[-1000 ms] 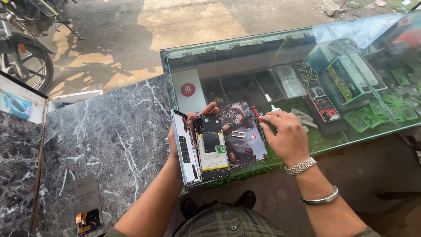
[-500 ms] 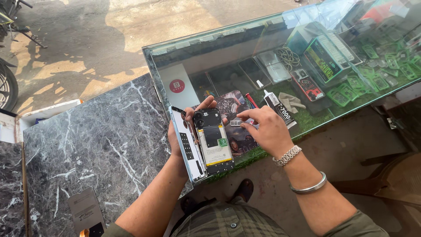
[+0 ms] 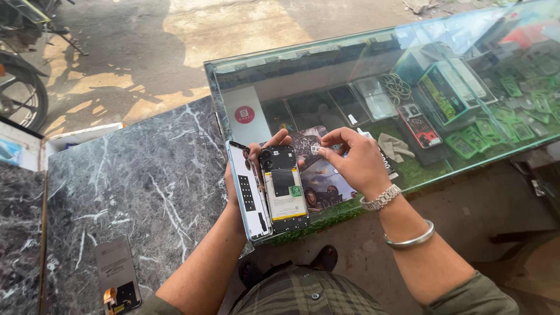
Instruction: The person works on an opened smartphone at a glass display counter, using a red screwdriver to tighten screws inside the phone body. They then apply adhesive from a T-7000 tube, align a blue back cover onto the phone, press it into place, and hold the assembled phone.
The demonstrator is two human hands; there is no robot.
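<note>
While the left hand (image 3: 245,175) cradles an opened phone (image 3: 284,189) from behind, fingers wrapped around its upper edge, the phone's light blue back cover (image 3: 248,195) stands propped beside it on the left, touching it along the edge. Phone sits tilted over the near edge of the glass display case (image 3: 350,52), battery and black inner board facing up. Right hand (image 3: 356,160) hovers just right of the phone's top; its grip is pinched, thumb and forefinger clenched on a tiny pale part (image 3: 315,149), too small to identify. Metal watch (image 3: 380,198) and a plain bangle (image 3: 409,239) on that wrist. Case contents, seen through the glass: green turf lining, a row of dark phones or screens lying flat, a white boxed item with a coiled cable (image 3: 398,87) near it, a teal-and-white box (image 3: 446,90) standing at an angle, a red-black packet (image 3: 419,125), a crumpled beige cloth (image 3: 394,146), and many small green packets (image 3: 496,125) spread at the right end. A printed picture card (image 3: 324,181) lies under the hands inside or on the glass, cannot tell which. Dark marble counter (image 3: 134,175) adjoins the case on the left; a separate phone screen panel (image 3: 118,274) lies on it, well apart from the hands. Motorcycle wheel (image 3: 20,93) at far left on the ground.
</note>
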